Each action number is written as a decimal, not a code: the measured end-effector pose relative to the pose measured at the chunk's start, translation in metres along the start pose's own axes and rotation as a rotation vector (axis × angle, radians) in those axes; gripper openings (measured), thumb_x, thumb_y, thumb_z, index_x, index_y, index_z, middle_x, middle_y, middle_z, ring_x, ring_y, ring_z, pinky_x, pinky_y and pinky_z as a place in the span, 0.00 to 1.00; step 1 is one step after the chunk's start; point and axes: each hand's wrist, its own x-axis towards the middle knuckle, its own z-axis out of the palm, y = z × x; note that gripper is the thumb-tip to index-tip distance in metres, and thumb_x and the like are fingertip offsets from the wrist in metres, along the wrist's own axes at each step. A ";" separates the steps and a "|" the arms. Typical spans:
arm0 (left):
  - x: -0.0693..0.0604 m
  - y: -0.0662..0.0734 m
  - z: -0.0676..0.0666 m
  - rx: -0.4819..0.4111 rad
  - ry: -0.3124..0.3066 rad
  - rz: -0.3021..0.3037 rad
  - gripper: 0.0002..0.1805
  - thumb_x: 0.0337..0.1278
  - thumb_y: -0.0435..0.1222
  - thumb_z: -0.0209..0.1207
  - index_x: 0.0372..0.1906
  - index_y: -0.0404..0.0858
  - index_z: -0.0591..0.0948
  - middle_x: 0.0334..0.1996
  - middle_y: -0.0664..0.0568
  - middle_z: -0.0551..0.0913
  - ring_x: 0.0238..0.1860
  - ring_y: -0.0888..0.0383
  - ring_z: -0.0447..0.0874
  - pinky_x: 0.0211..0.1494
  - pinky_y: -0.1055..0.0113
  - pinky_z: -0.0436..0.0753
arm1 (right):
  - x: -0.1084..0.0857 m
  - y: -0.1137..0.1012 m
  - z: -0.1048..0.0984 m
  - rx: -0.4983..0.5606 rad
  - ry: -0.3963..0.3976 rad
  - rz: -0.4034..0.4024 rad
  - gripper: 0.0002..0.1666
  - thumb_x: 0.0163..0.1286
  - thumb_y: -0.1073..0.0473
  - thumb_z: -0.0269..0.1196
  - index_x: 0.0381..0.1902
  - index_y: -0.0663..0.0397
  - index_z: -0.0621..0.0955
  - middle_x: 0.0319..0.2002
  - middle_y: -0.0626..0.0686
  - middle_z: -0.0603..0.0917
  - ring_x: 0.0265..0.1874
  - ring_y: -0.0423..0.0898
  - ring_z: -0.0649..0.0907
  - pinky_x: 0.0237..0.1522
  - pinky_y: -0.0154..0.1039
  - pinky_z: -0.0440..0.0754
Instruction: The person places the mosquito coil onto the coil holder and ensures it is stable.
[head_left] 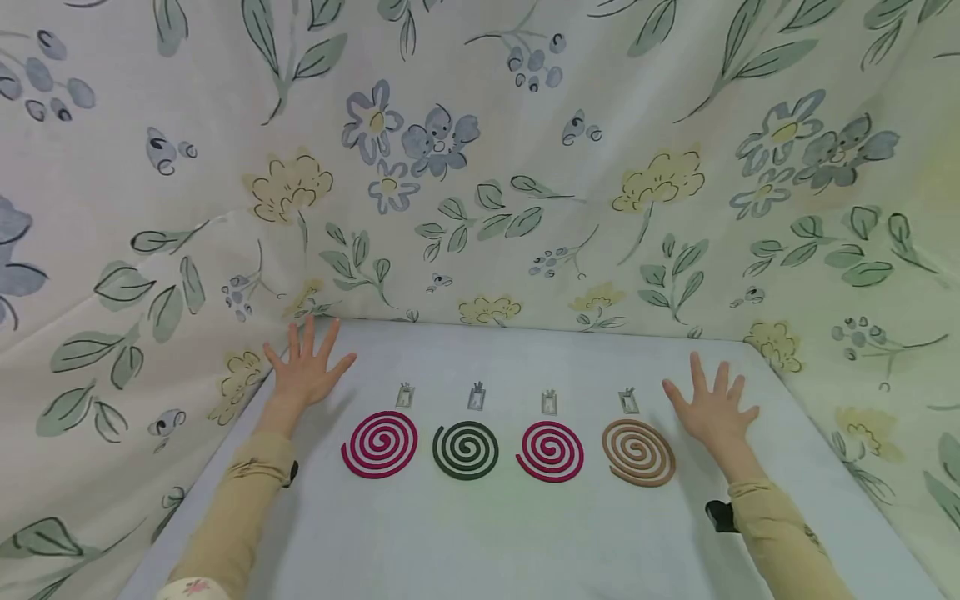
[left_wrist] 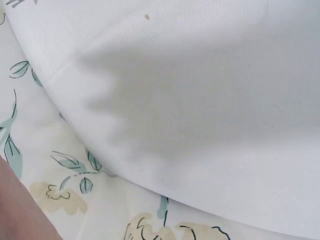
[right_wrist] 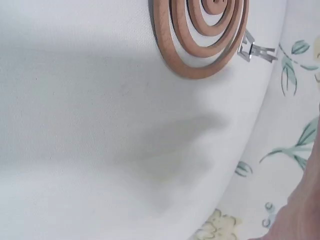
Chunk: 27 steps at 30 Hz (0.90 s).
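Observation:
Four is avoided here: several flat spiral coils, like mosquito coils, lie in a row on the white table. From the left they are a magenta coil [head_left: 380,444], a dark green coil [head_left: 466,450], another magenta coil [head_left: 550,451] and a tan coil [head_left: 638,452]. Behind each sits a small metal stand, such as the leftmost stand [head_left: 405,395] and the rightmost stand [head_left: 628,401]. My left hand [head_left: 303,375] hovers with spread fingers left of the coils, holding nothing. To the right of the tan coil, my right hand [head_left: 716,412] is also spread and holds nothing.
A white table [head_left: 480,542] bears the coils and stands. Floral cloth [head_left: 480,167] hangs behind it and along both sides. Dark wrist bands show at both sleeves.

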 end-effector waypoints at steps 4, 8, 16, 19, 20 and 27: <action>-0.002 0.000 -0.001 -0.007 0.002 0.026 0.44 0.63 0.67 0.34 0.76 0.51 0.38 0.74 0.38 0.25 0.71 0.34 0.16 0.57 0.26 0.19 | -0.001 -0.008 0.003 0.006 -0.004 -0.023 0.51 0.68 0.26 0.37 0.75 0.45 0.35 0.70 0.76 0.33 0.67 0.79 0.35 0.52 0.83 0.37; -0.004 0.000 -0.002 -0.007 -0.015 0.053 0.44 0.62 0.67 0.35 0.76 0.52 0.38 0.74 0.38 0.26 0.72 0.34 0.17 0.58 0.27 0.20 | -0.004 -0.018 0.006 0.016 -0.027 -0.048 0.51 0.68 0.27 0.39 0.75 0.45 0.35 0.70 0.76 0.34 0.67 0.78 0.36 0.54 0.82 0.37; -0.010 0.001 0.001 -0.012 -0.044 0.090 0.43 0.64 0.65 0.36 0.75 0.52 0.36 0.74 0.40 0.25 0.71 0.34 0.18 0.59 0.27 0.21 | -0.008 -0.043 0.012 0.027 -0.073 -0.100 0.50 0.69 0.29 0.41 0.75 0.47 0.36 0.71 0.75 0.38 0.68 0.77 0.40 0.56 0.81 0.43; -0.012 0.003 0.002 -0.049 -0.041 0.112 0.43 0.64 0.64 0.37 0.76 0.50 0.38 0.74 0.42 0.24 0.72 0.33 0.19 0.60 0.27 0.22 | -0.010 -0.052 0.018 0.044 -0.078 -0.125 0.51 0.69 0.28 0.40 0.75 0.47 0.36 0.72 0.74 0.39 0.69 0.75 0.42 0.56 0.80 0.44; -0.013 0.003 0.003 -0.073 -0.038 0.121 0.43 0.64 0.64 0.38 0.76 0.50 0.38 0.75 0.42 0.25 0.72 0.34 0.19 0.60 0.27 0.23 | -0.011 -0.055 0.020 0.050 -0.080 -0.136 0.51 0.69 0.28 0.40 0.75 0.46 0.35 0.72 0.73 0.39 0.69 0.75 0.42 0.56 0.80 0.44; -0.020 0.003 0.004 -0.142 -0.088 0.160 0.43 0.65 0.60 0.43 0.76 0.50 0.39 0.75 0.40 0.29 0.72 0.34 0.20 0.62 0.28 0.24 | -0.020 -0.081 0.027 0.080 -0.093 -0.186 0.51 0.69 0.29 0.43 0.76 0.48 0.38 0.73 0.71 0.42 0.70 0.73 0.44 0.58 0.78 0.48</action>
